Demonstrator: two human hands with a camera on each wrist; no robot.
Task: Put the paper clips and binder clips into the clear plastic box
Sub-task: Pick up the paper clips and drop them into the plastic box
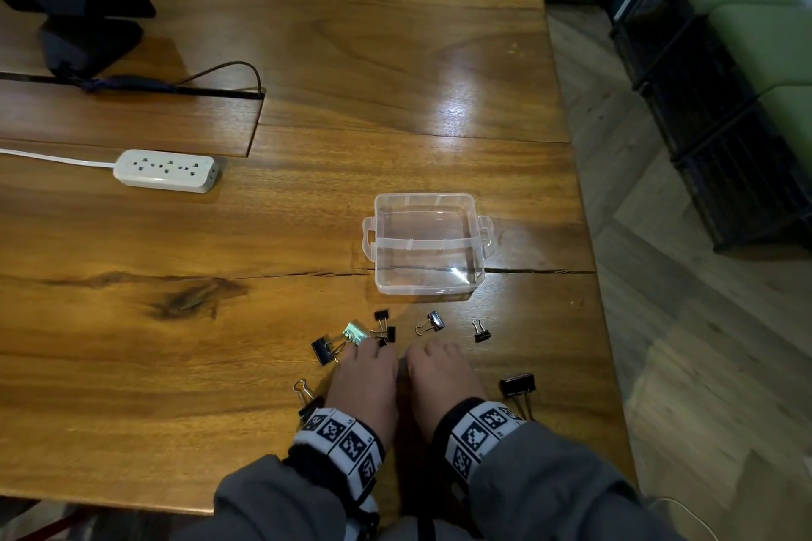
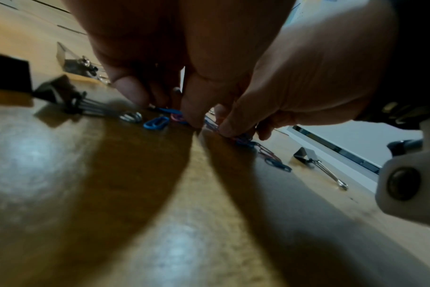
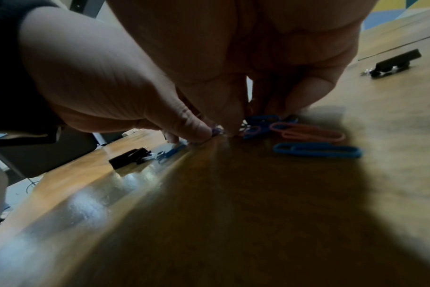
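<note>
Both hands bunched over a heap of coloured paper clips near the table's near edge.

The left hand (image 1: 367,382) and right hand (image 1: 441,380) lie side by side, touching, fingers curled down with thumb and fingertips (image 3: 201,132) pressed together, pinching at the blue and pink plastic-coated paper clips (image 3: 307,139) beneath them. 8 metal binder clips (image 1: 323,351) show in the head view, 7 black and 1 pale green (image 1: 355,334), scattered around the hands. The clear plastic box (image 1: 426,244) stands open beyond the fingers, toward the wooden table's (image 1: 175,321) right edge.
</note>
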